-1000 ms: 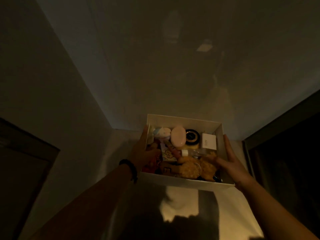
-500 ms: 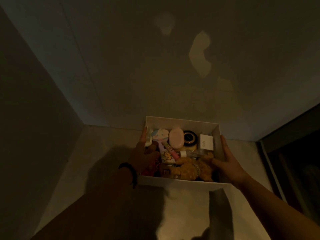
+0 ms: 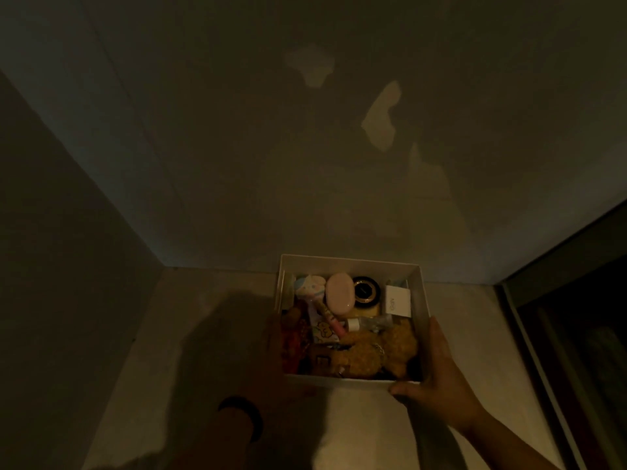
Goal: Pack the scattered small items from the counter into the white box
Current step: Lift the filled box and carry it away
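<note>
The white box (image 3: 349,266), full of small items, now sits pushed back against the wall on the tabletop (image 3: 210,300), right hand (image 3: 437,378) clasping its near corner, left hand (image 3: 268,354) shadowed beside it, grip unclear, so packing looks finished.

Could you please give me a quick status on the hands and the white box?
Right hand grips white box at near right corner. Left hand at its left wall, in shadow, grip unclear. Box full, on counter. Nothing in the way.
</note>
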Motion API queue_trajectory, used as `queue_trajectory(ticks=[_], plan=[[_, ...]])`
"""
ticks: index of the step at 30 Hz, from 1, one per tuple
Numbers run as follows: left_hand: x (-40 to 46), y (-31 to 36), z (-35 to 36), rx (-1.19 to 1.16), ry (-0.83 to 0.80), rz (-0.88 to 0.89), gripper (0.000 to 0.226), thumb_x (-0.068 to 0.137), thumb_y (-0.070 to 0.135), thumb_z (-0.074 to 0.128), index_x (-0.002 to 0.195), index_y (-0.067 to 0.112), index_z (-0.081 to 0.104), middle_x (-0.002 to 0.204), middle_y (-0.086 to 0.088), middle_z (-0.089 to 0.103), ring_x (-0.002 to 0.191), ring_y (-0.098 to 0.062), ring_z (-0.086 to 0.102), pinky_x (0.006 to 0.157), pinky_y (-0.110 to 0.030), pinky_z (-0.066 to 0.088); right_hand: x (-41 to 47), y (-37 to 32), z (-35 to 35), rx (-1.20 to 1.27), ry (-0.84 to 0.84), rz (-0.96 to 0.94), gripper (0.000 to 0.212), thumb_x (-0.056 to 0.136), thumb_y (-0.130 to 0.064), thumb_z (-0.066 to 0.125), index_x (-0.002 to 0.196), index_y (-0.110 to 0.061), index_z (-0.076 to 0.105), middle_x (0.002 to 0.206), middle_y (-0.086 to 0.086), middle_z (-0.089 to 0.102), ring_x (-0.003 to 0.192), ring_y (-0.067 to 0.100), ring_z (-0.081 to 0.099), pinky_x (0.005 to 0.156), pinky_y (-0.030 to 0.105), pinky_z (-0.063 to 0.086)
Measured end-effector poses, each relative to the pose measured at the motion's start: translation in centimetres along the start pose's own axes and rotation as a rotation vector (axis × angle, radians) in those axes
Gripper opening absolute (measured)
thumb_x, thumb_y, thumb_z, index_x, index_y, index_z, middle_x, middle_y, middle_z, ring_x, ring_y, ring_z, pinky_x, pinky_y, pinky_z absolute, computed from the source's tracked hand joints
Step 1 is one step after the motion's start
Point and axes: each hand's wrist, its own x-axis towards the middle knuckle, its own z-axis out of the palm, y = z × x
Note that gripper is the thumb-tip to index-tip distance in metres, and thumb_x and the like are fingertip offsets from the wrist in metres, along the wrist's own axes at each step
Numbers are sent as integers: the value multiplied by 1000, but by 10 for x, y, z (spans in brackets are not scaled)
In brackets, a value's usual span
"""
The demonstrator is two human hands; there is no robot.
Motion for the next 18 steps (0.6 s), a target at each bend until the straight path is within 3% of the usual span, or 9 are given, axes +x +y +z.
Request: queue_trajectory(ticks=[2, 4, 7, 11, 13, 16, 18], plan=[[4, -1, 1, -16, -2, -10, 119, 60, 34, 86, 149, 18, 9, 154, 1, 17, 140, -14, 24, 110, -37, 32, 5, -1, -1, 5, 6, -16, 141, 47, -61, 88, 151, -34, -4, 158, -3, 16, 140, 15, 30, 108, 44, 39], [10, 2, 3, -91, 6, -28, 118, 60, 32, 88, 149, 24, 11, 154, 1, 22, 137, -16, 31, 105, -48, 37, 12, -5, -3, 24, 13, -25, 136, 48, -54, 91, 151, -27, 6, 154, 2, 27, 136, 20, 38, 103, 50, 44], [25, 6, 2, -139, -7, -8, 116, 57, 46, 86, 148, 29, 16, 151, 0, 30, 133, -16, 38, 101, -49, 42, 25, -11, -8, 18, 21, -25, 133, 48, -53, 90, 151, -26, 9, 153, 4, 29, 136, 22, 39, 100, 52, 45], [43, -2, -2, 3, 25, 66, 124, 52, 54, 85, 144, 45, 2, 152, -5, 25, 133, -21, 37, 102, -48, 40, 39, -14, -13, -63, 39, -52, 133, 48, -58, 87, 151, -26, 9, 154, 4, 25, 138, 21, 34, 105, 50, 41], [44, -5, -2, 49, 30, 79, 125, 49, 55, 85, 142, 52, 2, 153, -2, 23, 136, -21, 32, 107, -48, 34, 39, -13, -13, -98, 45, -44, 135, 48, -61, 86, 152, -25, 6, 155, 4, 23, 138, 22, 33, 106, 49, 40], [45, -5, -5, 158, 0, 88, 121, 46, 68, 78, 135, 60, -3, 156, 0, 13, 143, -19, 15, 116, -32, 15, 38, -16, -17, -234, 28, 1, 142, 47, -72, 78, 152, -23, -5, 160, 5, 10, 143, 24, 22, 111, 49, 33], [38, 10, -9, 163, -28, 10, 119, 48, 58, 83, 131, 65, -2, 157, 0, 7, 144, -20, 10, 116, -41, 16, 33, -24, -20, -309, -11, 57, 144, 46, -78, 71, 151, -20, -8, 161, 7, 4, 145, 26, 17, 113, 51, 28]])
